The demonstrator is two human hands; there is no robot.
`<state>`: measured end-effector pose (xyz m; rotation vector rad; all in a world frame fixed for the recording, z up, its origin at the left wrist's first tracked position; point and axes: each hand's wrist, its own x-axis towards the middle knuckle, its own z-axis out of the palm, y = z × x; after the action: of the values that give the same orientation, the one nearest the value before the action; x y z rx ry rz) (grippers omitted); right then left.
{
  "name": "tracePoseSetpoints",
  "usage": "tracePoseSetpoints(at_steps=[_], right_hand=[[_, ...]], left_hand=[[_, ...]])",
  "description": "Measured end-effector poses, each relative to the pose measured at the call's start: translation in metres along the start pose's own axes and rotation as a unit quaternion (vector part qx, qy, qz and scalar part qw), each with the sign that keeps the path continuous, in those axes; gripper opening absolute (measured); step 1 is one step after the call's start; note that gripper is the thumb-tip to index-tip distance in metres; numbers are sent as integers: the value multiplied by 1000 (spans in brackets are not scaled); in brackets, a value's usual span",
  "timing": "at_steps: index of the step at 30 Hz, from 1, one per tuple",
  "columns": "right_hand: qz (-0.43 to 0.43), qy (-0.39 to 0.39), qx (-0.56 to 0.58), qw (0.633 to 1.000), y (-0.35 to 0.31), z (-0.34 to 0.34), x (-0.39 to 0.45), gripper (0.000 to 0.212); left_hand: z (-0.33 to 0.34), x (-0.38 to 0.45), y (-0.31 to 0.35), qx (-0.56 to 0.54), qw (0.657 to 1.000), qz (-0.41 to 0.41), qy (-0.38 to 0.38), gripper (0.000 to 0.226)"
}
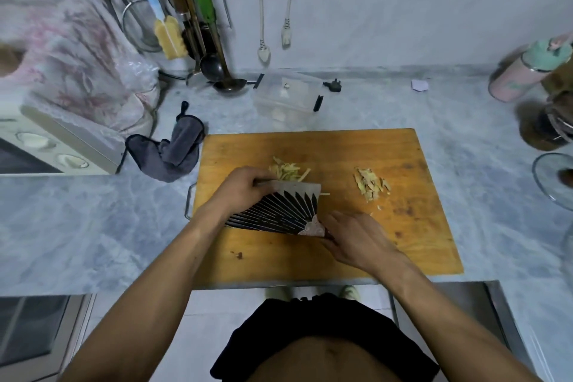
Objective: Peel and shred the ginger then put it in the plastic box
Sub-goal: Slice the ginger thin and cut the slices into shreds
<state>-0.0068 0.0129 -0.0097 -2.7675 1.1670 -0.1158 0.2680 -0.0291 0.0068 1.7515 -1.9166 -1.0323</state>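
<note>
A pile of pale yellow shredded ginger (286,171) lies on the wooden cutting board (403,236). A broad cleaver (279,209) with a black-and-white striped blade lies tilted just in front of the shreds. My left hand (243,187) rests on the blade's far top edge, fingers curled over it. My right hand (356,237) holds the handle end of the cleaver at the lower right. A small heap of ginger peelings (370,184) sits to the right on the board. The clear plastic box (286,98) stands behind the board near the wall.
A grey cloth (169,152) lies left of the board, beside a small oven (52,146). Utensils (192,25) hang at the back. A ladle (228,84) lies by the box. Jars (542,96) and a glass dish (555,180) stand at the right edge.
</note>
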Motion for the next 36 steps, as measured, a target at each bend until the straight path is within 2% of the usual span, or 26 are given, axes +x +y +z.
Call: tracePoseSetpoints(at_steps=[3, 7, 11, 14, 16, 18, 20, 23, 25, 27, 31, 32, 36], right_hand=[[-13, 1, 0, 1000, 0, -1, 0, 29], [4, -22, 21, 1000, -1, -3, -4, 31], [97, -53, 47, 993, 7, -8, -12, 34], [194, -56, 107, 974, 16, -13, -16, 30], [250, -26, 188, 950, 18, -15, -15, 36], [283, 11, 271, 920, 19, -17, -13, 38], [313, 25, 349, 883, 18, -23, -9, 41], [359, 50, 465, 808, 15, -29, -6, 47], [379, 71, 512, 768, 17, -30, -8, 44], [399, 85, 526, 747, 23, -27, -11, 46], [413, 85, 607, 673, 36, -21, -19, 48], [413, 79, 620, 662, 38, -21, -21, 50], [418, 51, 617, 665, 43, -12, -27, 57]], left_hand=[[1, 4, 0, -64, 997, -20, 22, 12], [5, 2, 0, -80, 977, -28, 198, 13], [0, -19, 9, -108, 934, -12, 341, 11], [7, -34, 8, -175, 897, -93, 396, 11], [18, -35, 6, -187, 893, -149, 381, 10], [29, -29, 8, -185, 905, -165, 347, 7], [38, -18, 13, -167, 924, -145, 311, 9], [45, -5, 16, -102, 952, -107, 269, 21], [46, -1, 14, -76, 951, -96, 284, 21], [46, -1, 10, -55, 948, -102, 298, 20], [51, -9, 12, -58, 951, -111, 282, 21], [53, -11, 14, -55, 952, -114, 279, 21], [65, -18, 22, -69, 954, -114, 268, 19]])
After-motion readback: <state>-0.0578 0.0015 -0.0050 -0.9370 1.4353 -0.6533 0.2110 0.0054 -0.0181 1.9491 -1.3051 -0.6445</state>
